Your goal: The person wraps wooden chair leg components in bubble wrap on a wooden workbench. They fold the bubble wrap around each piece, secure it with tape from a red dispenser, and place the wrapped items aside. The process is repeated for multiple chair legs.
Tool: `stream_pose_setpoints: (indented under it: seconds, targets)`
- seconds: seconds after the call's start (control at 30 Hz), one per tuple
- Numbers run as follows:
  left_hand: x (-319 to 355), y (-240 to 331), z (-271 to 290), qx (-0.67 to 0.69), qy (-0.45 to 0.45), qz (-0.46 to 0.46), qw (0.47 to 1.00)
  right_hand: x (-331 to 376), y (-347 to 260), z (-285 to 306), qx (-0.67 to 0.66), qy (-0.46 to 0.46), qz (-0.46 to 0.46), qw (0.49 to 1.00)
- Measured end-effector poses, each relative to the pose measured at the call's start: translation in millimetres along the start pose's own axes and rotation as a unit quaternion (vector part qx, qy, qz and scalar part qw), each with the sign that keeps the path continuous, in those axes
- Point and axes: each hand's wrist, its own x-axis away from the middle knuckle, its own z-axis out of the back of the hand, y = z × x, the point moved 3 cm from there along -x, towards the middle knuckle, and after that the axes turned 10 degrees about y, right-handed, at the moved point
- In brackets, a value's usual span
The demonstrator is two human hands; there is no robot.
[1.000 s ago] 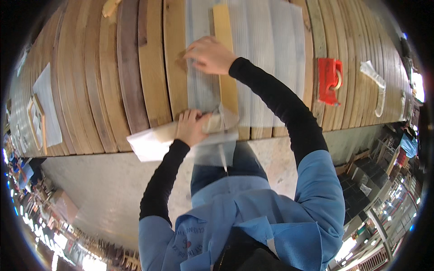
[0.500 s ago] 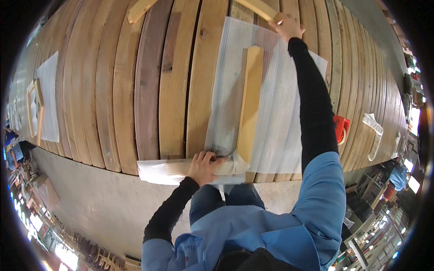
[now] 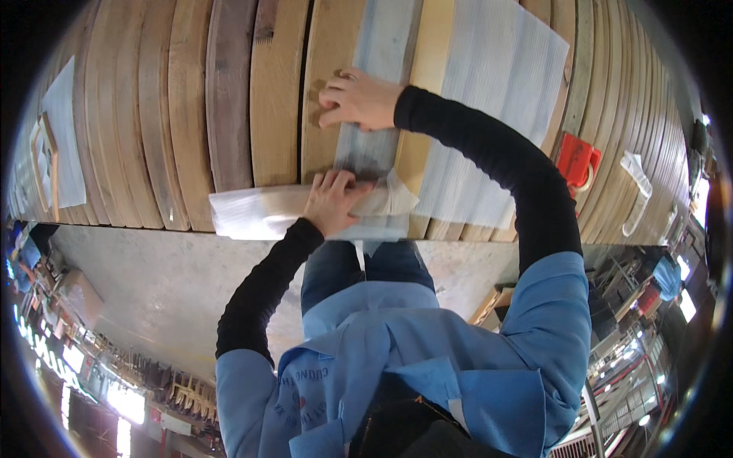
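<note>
On the slatted wooden table (image 3: 179, 107) lies a translucent white foam sheet (image 3: 489, 114), with a flat pale-yellow wooden piece (image 3: 431, 46) lengthwise on it. My left hand (image 3: 334, 202) is at the near table edge, fingers bent and closed over a foam-wrapped piece (image 3: 256, 212) lying crosswise. Loose foam bunches against the wooden piece's near end. My right hand (image 3: 363, 99) reaches over the wooden piece to the sheet's left edge. Its fingers are bent but apart, and nothing shows between them. My right forearm covers part of the sheet and wooden piece.
A red tape dispenser (image 3: 576, 162) stands right of the sheet. Farther right lies a crumpled clear strip (image 3: 635, 191). At the far left, a small wooden frame (image 3: 46, 164) rests by another white sheet (image 3: 67, 137). The table's near edge runs just before my legs.
My right hand has left a wooden strip at the far side and come back leftward to the sheet's left edge. The view has shifted nearer to me. My left hand stays on the wrapped piece.
</note>
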Motion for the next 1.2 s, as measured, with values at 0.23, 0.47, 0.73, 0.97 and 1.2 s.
stream_pose_setpoints:
  seconds: [0.23, 0.47, 0.73, 0.97, 1.2]
  targets:
    - [4.6, 3.1, 3.8, -0.019, 0.028, -0.015, 0.999, 18.9, -7.1, 0.6, 0.03, -0.091, -0.066, 0.993]
    - [14.1, -11.4, 0.3, -0.028, 0.082, -0.015, 0.996, 89.2, -78.9, 45.0, 0.078, -0.11, -0.099, 0.986]
    - [13.0, -14.0, 2.6, -0.057, 0.055, 0.045, 0.996, 160.3, -160.7, 11.2, 0.104, 0.119, -0.223, 0.962]
    - [18.4, -16.7, 1.1, -0.059, 0.085, -0.002, 0.995, 203.8, -182.4, -56.4, 0.131, 0.218, -0.303, 0.918]
    - [-6.3, 55.6, -6.8, -0.093, 0.159, -0.094, 0.978, 213.9, -201.6, -107.6, 0.105, 0.234, -0.378, 0.89]
